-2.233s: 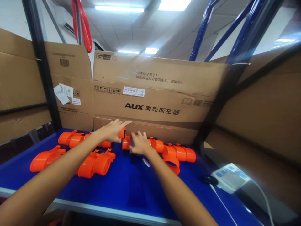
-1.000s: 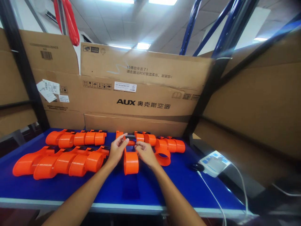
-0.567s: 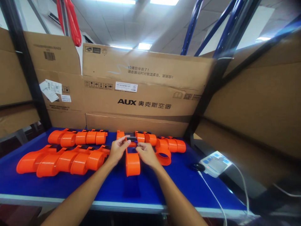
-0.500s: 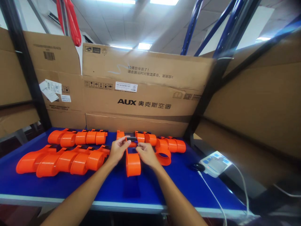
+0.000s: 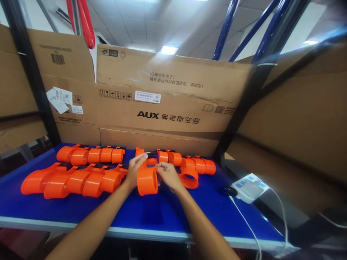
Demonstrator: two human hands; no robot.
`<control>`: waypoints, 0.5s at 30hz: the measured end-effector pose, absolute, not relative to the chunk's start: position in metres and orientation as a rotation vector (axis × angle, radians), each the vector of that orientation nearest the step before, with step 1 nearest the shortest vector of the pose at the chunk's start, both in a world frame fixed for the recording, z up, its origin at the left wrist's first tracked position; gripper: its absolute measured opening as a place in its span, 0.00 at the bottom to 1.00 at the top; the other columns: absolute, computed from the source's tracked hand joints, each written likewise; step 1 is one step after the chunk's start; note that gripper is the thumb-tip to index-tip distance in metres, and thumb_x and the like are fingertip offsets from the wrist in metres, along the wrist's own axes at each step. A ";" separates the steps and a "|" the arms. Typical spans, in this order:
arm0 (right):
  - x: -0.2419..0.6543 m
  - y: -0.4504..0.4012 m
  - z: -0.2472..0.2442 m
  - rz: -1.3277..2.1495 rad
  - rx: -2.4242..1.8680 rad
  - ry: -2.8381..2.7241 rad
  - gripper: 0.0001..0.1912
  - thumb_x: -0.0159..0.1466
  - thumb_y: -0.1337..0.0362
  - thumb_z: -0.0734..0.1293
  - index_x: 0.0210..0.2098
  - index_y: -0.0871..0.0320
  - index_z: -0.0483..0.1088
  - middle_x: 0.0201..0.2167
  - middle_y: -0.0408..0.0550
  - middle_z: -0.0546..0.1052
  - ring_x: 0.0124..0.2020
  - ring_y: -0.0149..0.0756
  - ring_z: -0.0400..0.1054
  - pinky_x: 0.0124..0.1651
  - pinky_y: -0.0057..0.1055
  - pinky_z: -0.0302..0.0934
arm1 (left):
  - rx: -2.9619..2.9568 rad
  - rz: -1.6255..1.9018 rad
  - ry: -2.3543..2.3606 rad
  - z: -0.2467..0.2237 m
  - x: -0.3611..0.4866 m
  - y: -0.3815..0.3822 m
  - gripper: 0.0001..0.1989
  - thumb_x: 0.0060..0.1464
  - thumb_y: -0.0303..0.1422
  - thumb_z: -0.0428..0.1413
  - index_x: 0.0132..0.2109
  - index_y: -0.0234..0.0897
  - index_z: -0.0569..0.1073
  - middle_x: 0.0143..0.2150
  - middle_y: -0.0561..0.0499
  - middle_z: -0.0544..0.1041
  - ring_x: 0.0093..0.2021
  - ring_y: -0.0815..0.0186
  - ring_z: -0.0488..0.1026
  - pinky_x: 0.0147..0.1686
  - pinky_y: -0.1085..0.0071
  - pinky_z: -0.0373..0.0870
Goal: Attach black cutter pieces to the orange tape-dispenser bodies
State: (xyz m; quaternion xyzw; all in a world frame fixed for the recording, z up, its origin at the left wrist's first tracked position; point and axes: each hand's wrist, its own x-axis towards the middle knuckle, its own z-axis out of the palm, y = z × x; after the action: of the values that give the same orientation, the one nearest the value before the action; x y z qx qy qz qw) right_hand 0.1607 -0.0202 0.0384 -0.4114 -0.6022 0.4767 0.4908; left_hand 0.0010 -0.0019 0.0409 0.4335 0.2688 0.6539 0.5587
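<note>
An orange ring-shaped part [image 5: 147, 181] with a dark strip [image 5: 151, 155] at its top is held up over the middle of the blue table. My left hand [image 5: 136, 169] pinches its upper left side, thumb near the dark strip. At the part's right side is my right hand [image 5: 168, 176], its fingers bent together; what they grip, if anything, is too small to make out. Several like orange parts [image 5: 67, 182] lie in two rows on the left, and more [image 5: 199, 165] lie behind and to the right of my hands.
Cardboard panels [image 5: 168, 104] stand along the back of the blue table [image 5: 114, 213]. On the right are a black mouse [image 5: 229, 191], a white-and-blue box [image 5: 249, 187] and white cables. Dark posts [image 5: 238, 108] rise at both sides.
The held orange part has turned, its ring shifting slightly left and up to show more of its side. Both hands remain near it. The view has shifted slightly.
</note>
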 end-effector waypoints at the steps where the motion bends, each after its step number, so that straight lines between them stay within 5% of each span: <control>1: 0.159 -0.021 0.038 1.161 -1.008 -1.460 0.09 0.56 0.57 0.68 0.28 0.56 0.69 0.16 0.37 0.70 0.14 0.30 0.61 0.18 0.26 0.57 | 0.997 1.551 0.634 0.043 0.001 -0.003 0.25 0.48 0.46 0.67 0.46 0.31 0.81 0.45 0.40 0.83 0.45 0.54 0.79 0.47 0.62 0.74; 8: 0.140 -0.023 0.038 1.113 -0.975 -1.583 0.10 0.55 0.59 0.72 0.23 0.57 0.72 0.19 0.42 0.74 0.24 0.36 0.69 0.26 0.27 0.62 | 0.989 1.645 0.573 0.062 -0.010 -0.007 0.24 0.50 0.44 0.66 0.50 0.33 0.80 0.50 0.40 0.82 0.51 0.53 0.78 0.52 0.61 0.73; 15: 0.136 -0.032 0.045 1.039 -0.920 -1.761 0.05 0.53 0.63 0.73 0.27 0.57 0.74 0.21 0.40 0.74 0.28 0.38 0.71 0.30 0.30 0.65 | 1.097 1.582 0.576 0.071 -0.017 -0.003 0.29 0.48 0.44 0.67 0.54 0.32 0.79 0.48 0.39 0.82 0.46 0.52 0.80 0.48 0.61 0.75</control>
State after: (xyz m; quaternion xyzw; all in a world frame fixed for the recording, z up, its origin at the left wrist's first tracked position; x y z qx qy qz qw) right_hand 0.1356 -0.0316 0.0446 -0.3695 -0.7073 0.4173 0.4349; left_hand -0.0175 -0.0031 0.0711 0.4606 0.2418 0.6646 0.5364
